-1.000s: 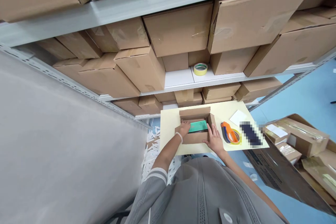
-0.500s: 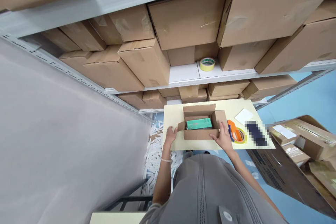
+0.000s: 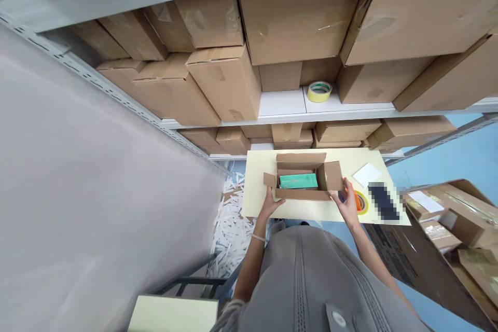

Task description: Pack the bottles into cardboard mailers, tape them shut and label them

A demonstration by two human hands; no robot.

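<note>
An open cardboard box sits on the pale yellow tabletop, its flaps folded outward. Inside it lies a green box. My left hand grips the near left corner, thumb along the front and fingers partly hidden under the small left flap. At the near right corner, my right hand holds the box with its thumb at the front and fingers by the right flap. Behind that hand, an orange tape cutter and a yellow tape roll are partly covered.
A white square and a pixelated dark object lie at the table's right. Shelves hold many cartons and a yellow tape roll. Right of the table stands a large carton of parcels; paper strips cover the floor at left.
My left hand has moved inward from the left flap to the box's near corner. My right hand has shifted outward to the right corner. The view has shifted slightly.
</note>
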